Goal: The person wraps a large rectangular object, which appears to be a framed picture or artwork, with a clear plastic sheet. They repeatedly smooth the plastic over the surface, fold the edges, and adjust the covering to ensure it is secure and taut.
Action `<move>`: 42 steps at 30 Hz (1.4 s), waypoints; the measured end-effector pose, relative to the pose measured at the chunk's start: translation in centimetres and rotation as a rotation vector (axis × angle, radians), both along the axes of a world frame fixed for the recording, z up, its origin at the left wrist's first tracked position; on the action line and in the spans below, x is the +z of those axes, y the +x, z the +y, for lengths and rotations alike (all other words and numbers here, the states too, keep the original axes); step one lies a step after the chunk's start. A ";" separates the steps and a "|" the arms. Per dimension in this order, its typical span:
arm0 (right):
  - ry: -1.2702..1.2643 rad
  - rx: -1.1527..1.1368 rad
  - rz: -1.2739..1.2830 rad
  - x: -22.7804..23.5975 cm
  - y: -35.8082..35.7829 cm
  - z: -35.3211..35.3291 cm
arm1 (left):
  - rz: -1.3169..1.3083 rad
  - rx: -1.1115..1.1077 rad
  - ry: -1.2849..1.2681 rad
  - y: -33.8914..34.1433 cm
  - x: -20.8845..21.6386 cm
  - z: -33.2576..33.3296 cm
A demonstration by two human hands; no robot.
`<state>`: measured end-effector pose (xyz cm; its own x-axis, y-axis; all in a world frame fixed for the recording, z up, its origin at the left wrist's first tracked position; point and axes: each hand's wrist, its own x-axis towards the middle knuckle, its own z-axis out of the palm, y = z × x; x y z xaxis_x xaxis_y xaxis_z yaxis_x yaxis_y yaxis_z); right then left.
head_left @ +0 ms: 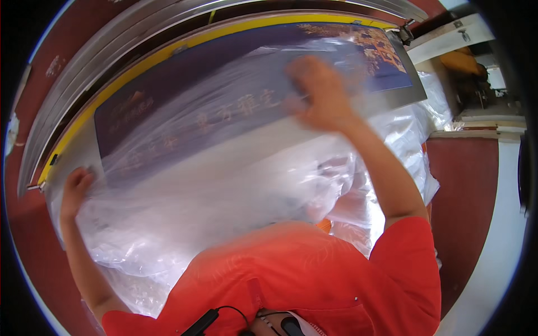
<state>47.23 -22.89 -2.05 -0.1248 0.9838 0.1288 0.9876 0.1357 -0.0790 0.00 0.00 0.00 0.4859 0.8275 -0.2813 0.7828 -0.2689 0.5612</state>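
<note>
A long flat panel (185,61) lies across in front of me, dark blue with gold lettering and a gold tree pattern at its right end. Thin clear plastic film (224,168) covers its lower part and spreads toward my body in loose, shiny folds. At the panel's left end, my left hand (77,187) is closed, its curled fingers apparently pinching the film's edge. My right hand (320,95) is over the panel's right half, at the film, smeared by motion. Whether its fingers grip the film cannot be made out.
A yellow strip (224,25) and curved grey metal rails (106,50) run along the panel's far side. Crumpled plastic (403,140) hangs at the right. A dark red surface (462,190) is beyond it, with a white bar (451,42) at the upper right.
</note>
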 end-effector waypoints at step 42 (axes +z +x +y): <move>0.609 -0.736 0.656 -1.8 13.5 14.6 | -0.315 0.867 0.467 -6.7 -5.9 15.5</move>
<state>60.75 -8.30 -3.86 0.7181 0.5435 0.4346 0.6373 -0.2629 -0.7244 -6.74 15.45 -5.88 -0.3330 0.9226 0.1945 0.6471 0.0736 0.7588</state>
